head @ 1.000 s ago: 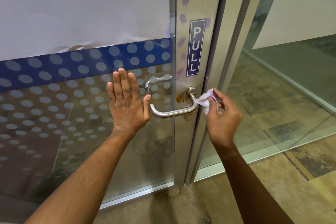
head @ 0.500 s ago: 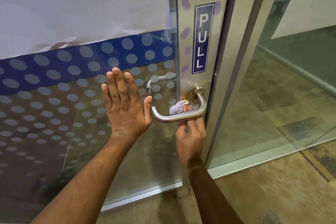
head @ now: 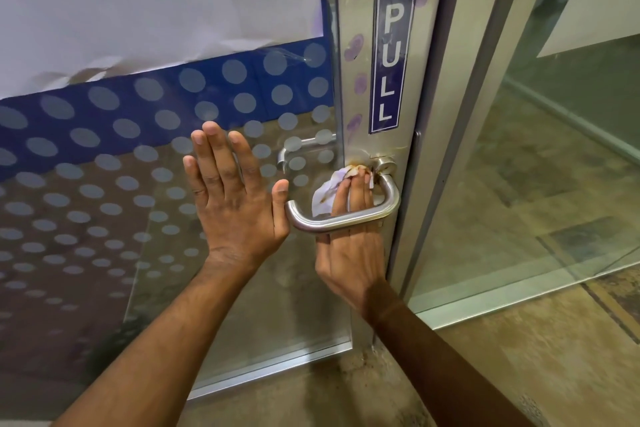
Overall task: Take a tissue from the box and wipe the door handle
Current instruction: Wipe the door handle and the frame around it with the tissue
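Glass fills most of the view: a glass door (head: 173, 184) with pale round dots and a blue band across it, and a metal frame (head: 356, 10) down its edge. White paper (head: 138, 3) covers the top part of the glass. A blue sign (head: 390, 57) on the frame says PULL, with purple smudges (head: 354, 47) beside it.

The left hand (head: 235, 198) lies flat on the glass, fingers straight and close together, thumb out to the side near the curved end of the door handle (head: 346, 220). It holds nothing. Its arm comes up from the bottom left.

The right hand (head: 349, 253) reaches up from below, behind the silver bar of the handle. Its straight fingers (head: 353, 189) press a crumpled white tissue (head: 325, 194) against the frame, just left of where the handle joins it. The tissue has brown marks on it, and there is a brown stain on the frame just above it.

The bar crosses over the fingers and hides part of them. The right thumb cannot be seen. Part of the tissue is tucked under the fingers. A second handle (head: 304, 146) shows dimly through the glass.
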A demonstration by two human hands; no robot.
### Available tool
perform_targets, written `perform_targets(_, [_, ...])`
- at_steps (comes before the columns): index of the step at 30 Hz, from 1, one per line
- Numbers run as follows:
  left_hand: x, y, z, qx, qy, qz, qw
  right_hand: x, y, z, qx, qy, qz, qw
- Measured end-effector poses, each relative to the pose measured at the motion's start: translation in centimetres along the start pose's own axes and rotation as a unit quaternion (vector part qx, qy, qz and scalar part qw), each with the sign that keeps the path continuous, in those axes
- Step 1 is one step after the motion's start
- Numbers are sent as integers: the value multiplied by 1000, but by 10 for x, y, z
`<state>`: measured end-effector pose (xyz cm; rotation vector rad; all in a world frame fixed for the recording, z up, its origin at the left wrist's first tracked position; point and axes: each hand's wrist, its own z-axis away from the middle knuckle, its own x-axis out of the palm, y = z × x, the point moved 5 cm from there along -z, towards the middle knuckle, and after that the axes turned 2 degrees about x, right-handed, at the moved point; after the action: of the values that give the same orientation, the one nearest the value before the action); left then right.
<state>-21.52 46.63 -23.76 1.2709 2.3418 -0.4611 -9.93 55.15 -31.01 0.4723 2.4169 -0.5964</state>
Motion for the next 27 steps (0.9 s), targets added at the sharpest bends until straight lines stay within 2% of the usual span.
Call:
perform_targets(4, [0,0,-2,-4,3,4,1000,7,-2,2,-30,-20,70,997])
perform_targets(8, [0,0,0,11,4,-2,1000,5,2,14,-29,-19,13,999])
perform_targets(12, [1,0,-1,4,2,-4,1000,4,-2,-1,-33,-38,60,997])
perform_targets(21, [2,0,-1,6,7,-2,1000,-4,-1,0,-47,-33,6,998])
perform_targets(27, [2,-2,-1,-3,16,2,1000,8,5,-3,-58,-40,54,996])
